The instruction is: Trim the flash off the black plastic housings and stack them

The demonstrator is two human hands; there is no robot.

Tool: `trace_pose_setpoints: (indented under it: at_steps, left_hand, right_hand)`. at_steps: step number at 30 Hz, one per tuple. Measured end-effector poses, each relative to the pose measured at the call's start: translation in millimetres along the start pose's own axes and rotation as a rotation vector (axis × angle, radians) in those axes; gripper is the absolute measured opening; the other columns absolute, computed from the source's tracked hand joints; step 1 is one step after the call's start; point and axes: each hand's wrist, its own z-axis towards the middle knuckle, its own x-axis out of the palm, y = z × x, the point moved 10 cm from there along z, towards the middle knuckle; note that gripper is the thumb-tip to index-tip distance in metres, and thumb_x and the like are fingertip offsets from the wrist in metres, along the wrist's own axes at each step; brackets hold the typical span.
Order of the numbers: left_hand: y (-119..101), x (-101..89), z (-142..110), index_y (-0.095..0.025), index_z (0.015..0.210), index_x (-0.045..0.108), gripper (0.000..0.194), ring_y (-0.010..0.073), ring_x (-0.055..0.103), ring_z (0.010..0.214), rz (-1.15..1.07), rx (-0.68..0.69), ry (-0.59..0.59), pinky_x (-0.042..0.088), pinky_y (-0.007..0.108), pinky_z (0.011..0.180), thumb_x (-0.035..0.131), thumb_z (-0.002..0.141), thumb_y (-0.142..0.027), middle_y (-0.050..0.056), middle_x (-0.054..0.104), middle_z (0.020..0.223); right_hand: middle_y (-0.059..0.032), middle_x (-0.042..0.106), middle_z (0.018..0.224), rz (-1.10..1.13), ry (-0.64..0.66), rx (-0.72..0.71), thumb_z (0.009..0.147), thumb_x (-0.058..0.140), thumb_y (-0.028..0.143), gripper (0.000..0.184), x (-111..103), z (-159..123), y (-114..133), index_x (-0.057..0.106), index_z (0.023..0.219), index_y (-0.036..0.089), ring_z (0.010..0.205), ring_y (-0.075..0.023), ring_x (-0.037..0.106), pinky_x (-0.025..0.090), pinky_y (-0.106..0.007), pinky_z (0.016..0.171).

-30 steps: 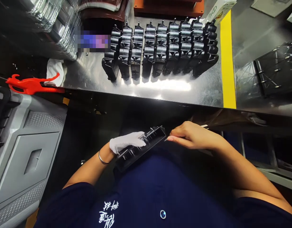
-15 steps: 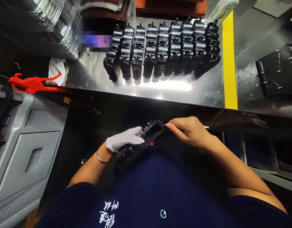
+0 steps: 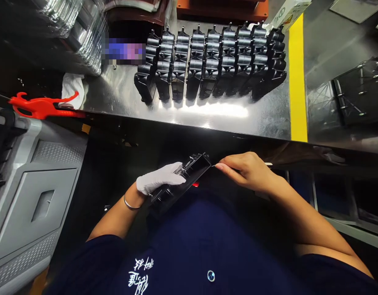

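Note:
My left hand (image 3: 159,179), in a white glove, grips a long black plastic part (image 3: 179,180) held at a slant in front of my body, below the table edge. My bare right hand (image 3: 245,168) is closed in a pinch on a thin pale tool (image 3: 268,164), and its tip touches the part's upper right end. A small red spot shows under the part. On the shiny metal table (image 3: 115,94) above stands a row of several matching black parts (image 3: 211,61), upright and side by side.
A red hook-shaped tool (image 3: 41,107) and a white cloth (image 3: 72,87) lie at the table's left edge. A grey bin (image 3: 32,192) stands at my left. A yellow stripe (image 3: 297,78) runs down the table, with a black panel (image 3: 359,92) beyond it.
Both hands have lifted the part slightly toward the table edge since a second ago. The right hand's tool tip stays at the part's upper right end.

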Motion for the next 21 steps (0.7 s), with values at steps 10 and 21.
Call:
trace_pose_setpoints:
  at_steps: [10, 21]
  left_hand:
    - [-7, 13.0, 3, -0.016, 0.11, 0.062, 0.045, 0.0233, 0.059, 0.099, -0.011, 0.036, 0.051, 0.044, 0.038, 0.092, 0.069, 0.075, -0.043, 0.008, 0.065, 0.103]
    - [-1, 11.9, 4, -0.017, 0.111, 0.061, 0.046, 0.0233, 0.059, 0.101, -0.067, 0.004, 0.034, 0.043, 0.038, 0.094, 0.072, 0.074, -0.041, 0.007, 0.065, 0.105]
  right_hand:
    - [-0.0031, 0.064, 0.062, -0.021, -0.049, 0.043, 0.098, 0.035, 0.043, 0.045, -5, 3, -4, 0.064, 0.074, 0.018, 0.052, -0.0111, 0.054, 0.03, -0.025, 0.051]
    - [-0.0004, 0.055, 0.055, -0.079, 0.024, 0.04, 0.098, 0.034, 0.046, 0.049, -3, 1, -4, 0.055, 0.063, 0.018, 0.048, -0.01, 0.045, 0.026, -0.027, 0.051]
